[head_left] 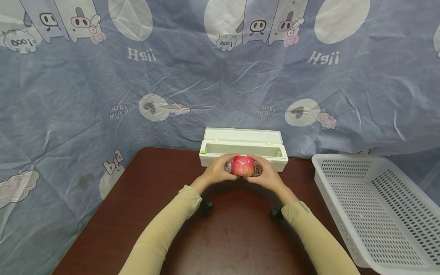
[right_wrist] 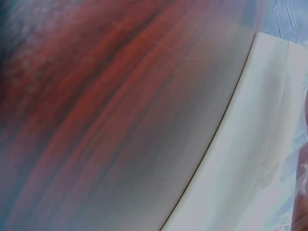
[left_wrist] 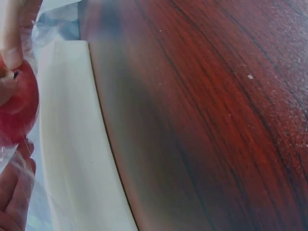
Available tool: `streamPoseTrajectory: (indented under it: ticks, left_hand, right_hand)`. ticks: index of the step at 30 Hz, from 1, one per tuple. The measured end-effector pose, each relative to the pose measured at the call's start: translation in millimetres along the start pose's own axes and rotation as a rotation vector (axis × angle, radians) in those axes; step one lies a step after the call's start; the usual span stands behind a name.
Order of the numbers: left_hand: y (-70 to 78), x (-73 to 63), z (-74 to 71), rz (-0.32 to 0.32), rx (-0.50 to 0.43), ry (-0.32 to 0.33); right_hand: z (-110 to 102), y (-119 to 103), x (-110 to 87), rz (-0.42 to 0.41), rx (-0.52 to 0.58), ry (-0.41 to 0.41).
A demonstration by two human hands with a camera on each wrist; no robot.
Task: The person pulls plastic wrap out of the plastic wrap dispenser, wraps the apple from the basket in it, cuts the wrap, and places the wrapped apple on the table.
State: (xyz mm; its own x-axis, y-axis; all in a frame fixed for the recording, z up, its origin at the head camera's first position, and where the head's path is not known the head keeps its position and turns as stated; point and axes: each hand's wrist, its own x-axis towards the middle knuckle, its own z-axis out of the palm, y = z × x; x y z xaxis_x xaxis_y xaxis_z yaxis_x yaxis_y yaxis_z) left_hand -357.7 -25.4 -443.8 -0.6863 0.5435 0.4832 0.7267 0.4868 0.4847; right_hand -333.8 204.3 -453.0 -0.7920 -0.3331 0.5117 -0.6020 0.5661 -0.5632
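Note:
A red apple (head_left: 243,165) with clear plastic film around it is held up between both hands in the head view. From the left, my left hand (head_left: 219,169) grips it, thumb below and fingers above. My right hand (head_left: 269,177) grips the opposite side the same way. Bunched film (head_left: 228,165) shows in the left hand's grasp. Fingers (left_wrist: 10,48) press near the apple's stem in the left wrist view, with film stretching beside them. Only part of some fingers (right_wrist: 301,192) shows at the right wrist view's edge. Just behind the hands stands a long white box (head_left: 282,165).
The box's lid (head_left: 242,135) stands raised, and a small green piece (head_left: 203,152) sits at its left end. A white perforated basket (head_left: 343,225) stands on the right of the dark wooden table (head_left: 144,214). Behind hangs a printed grey-blue cloth (head_left: 213,88).

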Motion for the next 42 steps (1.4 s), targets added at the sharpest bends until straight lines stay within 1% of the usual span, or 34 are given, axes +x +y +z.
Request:
streamPoseTrajectory:
  ticks: [7,14,19,21,24,27,31,34,38,40,42]
  left_hand:
    - [0.4,-5.0,-1.1,0.021,-0.017,0.001]
    - [-1.2,-9.7,0.1,0.005,-0.048,-0.015]
    - [-1.3,-11.8,-0.3,-0.006,-0.059,-0.026]
    - [-1.3,-12.6,0.0,-0.015,-0.057,-0.035]
    - [-0.4,-13.9,0.6,-0.022,-0.046,-0.043]
    - [2.1,-15.4,0.5,-0.017,-0.035,-0.044]
    - [7.2,-18.0,-1.6,-0.003,0.003,-0.034]
    - [9.5,-20.1,-3.1,0.039,0.046,-0.015]
    - [9.6,-21.5,-2.3,0.135,0.102,0.02]
    - [9.6,-21.7,-0.7,0.17,0.117,0.034]
    - [10.2,-21.3,1.0,0.186,0.133,0.041]
  right_hand:
    - [0.1,-0.8,-4.2,-0.014,-0.008,-0.017]
    - [1.6,-2.5,-8.6,0.031,0.024,-0.04]
    - [0.5,-4.7,-10.0,0.002,0.074,-0.059]
    - [0.5,-4.6,-11.0,-0.005,0.094,-0.071]
    - [0.8,-3.5,-12.5,0.013,0.105,-0.078]
    - [0.0,-3.6,-13.0,0.044,0.115,-0.082]
    - [-2.8,-6.6,-12.3,0.069,0.132,-0.092]
    - [-10.8,-25.6,-10.5,0.086,0.151,-0.115]
    - [-21.7,-49.6,-8.3,0.098,0.153,-0.14]
    - [-22.4,-49.2,-7.8,0.09,0.15,-0.136]
    - [-21.6,-46.1,-6.9,0.087,0.159,-0.131]
